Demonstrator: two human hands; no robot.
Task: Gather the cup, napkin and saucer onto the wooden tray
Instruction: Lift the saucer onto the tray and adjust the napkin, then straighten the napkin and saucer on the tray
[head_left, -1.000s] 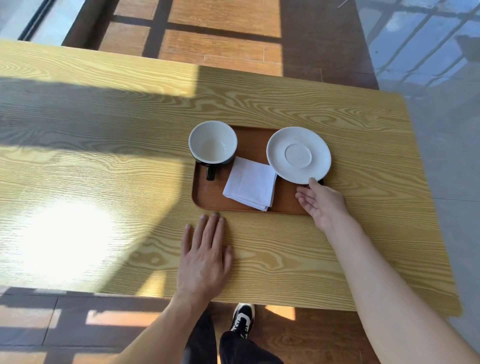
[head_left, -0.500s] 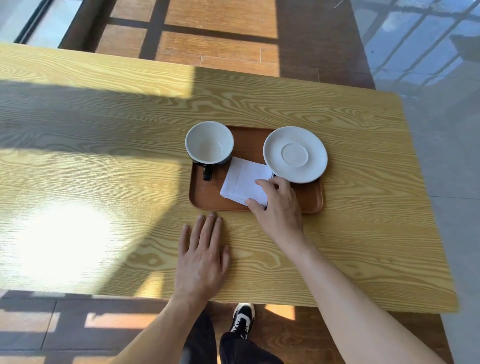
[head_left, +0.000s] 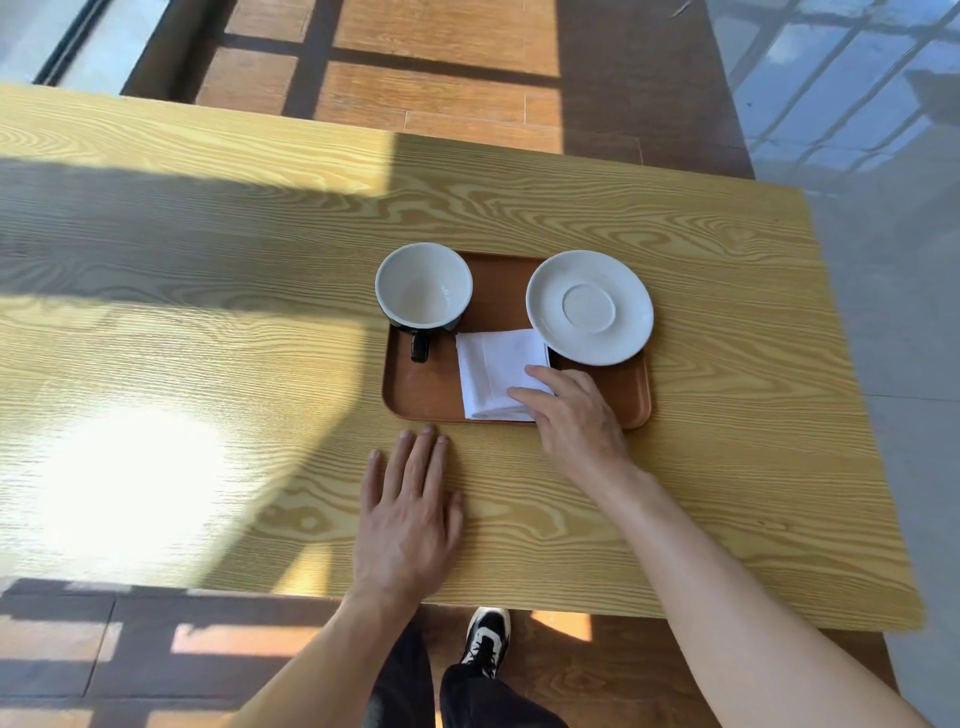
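Observation:
A brown wooden tray (head_left: 431, 387) lies on the table in front of me. On its far left stands a white-lined dark cup (head_left: 423, 286), handle pointing toward me. A white saucer (head_left: 589, 306) sits on the tray's far right, overhanging the rim. Between them lies a folded white napkin (head_left: 493, 369), near the tray's front edge. My right hand (head_left: 576, 415) has its fingertips on the napkin's near right corner and holds it there. My left hand (head_left: 408, 514) rests flat on the table just in front of the tray, fingers spread, holding nothing.
The light wooden table (head_left: 208, 312) stretches far to the left in sun and shadow. Its right edge (head_left: 852, 415) is close to the tray, its near edge just behind my left wrist. My shoe (head_left: 485, 636) shows on the floor below.
My right hand went from the tray's right front corner to the napkin, which has turned from slanted to roughly square with the tray. My left hand stayed put.

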